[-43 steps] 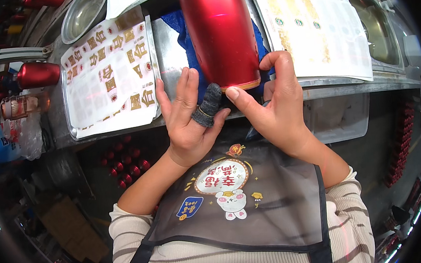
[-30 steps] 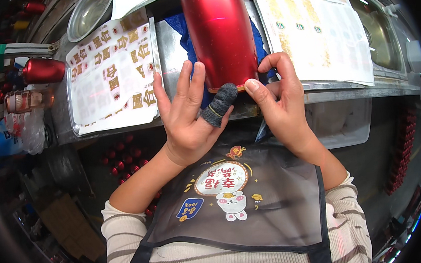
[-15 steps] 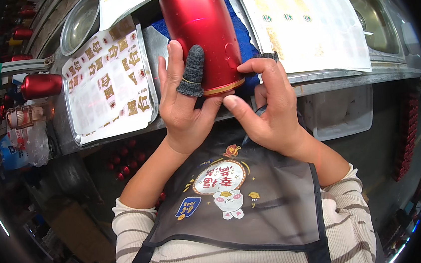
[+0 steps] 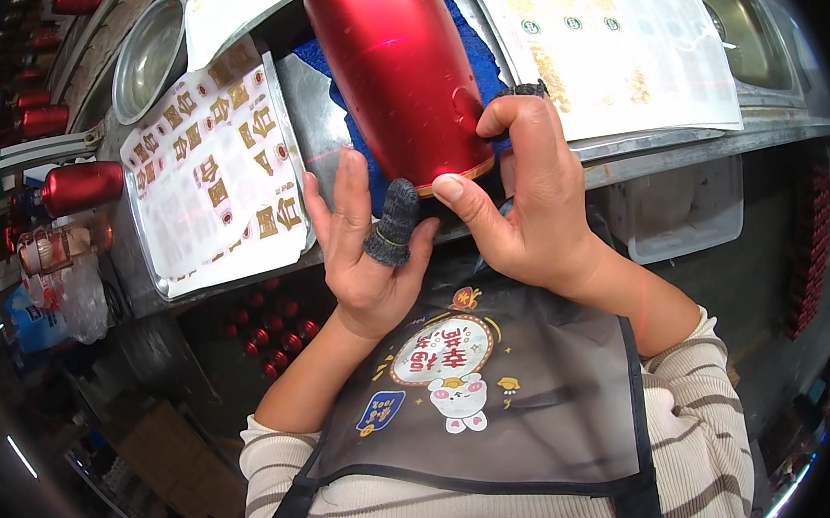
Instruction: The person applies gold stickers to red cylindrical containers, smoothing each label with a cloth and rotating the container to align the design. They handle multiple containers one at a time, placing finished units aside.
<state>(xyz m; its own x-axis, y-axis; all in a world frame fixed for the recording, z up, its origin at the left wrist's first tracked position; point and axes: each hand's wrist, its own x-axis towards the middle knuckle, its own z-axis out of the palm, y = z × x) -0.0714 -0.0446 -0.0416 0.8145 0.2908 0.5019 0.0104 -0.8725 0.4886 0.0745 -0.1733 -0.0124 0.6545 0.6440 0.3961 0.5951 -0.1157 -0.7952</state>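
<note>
A large glossy red bottle (image 4: pixel 401 73) with a gold rim at its near end lies on a blue cloth (image 4: pixel 477 44). Its far end runs out of view. My right hand (image 4: pixel 527 180) grips the near end, thumb on the gold rim and bent index finger against the side; a dark knit finger cover shows behind that finger. Just left of the rim, my left hand (image 4: pixel 367 253) is held open with its fingers apart, a grey knit cover on the index finger. Whether that covered fingertip still touches the bottle, I cannot tell.
A tray (image 4: pixel 155 272) of gold-printed sticker sheets sits left, below a metal bowl (image 4: pixel 153 57). More sheets (image 4: pixel 652 90) lie right, beside a metal basin (image 4: pixel 735 19). Smaller red bottles (image 4: pixel 83 187) stand far left. Below the table edge is a translucent bin (image 4: pixel 683 221).
My left hand has drawn back from the bottle's side, toward me. My right thumb has moved up onto the gold rim, and the bottle's near end has shifted slightly right.
</note>
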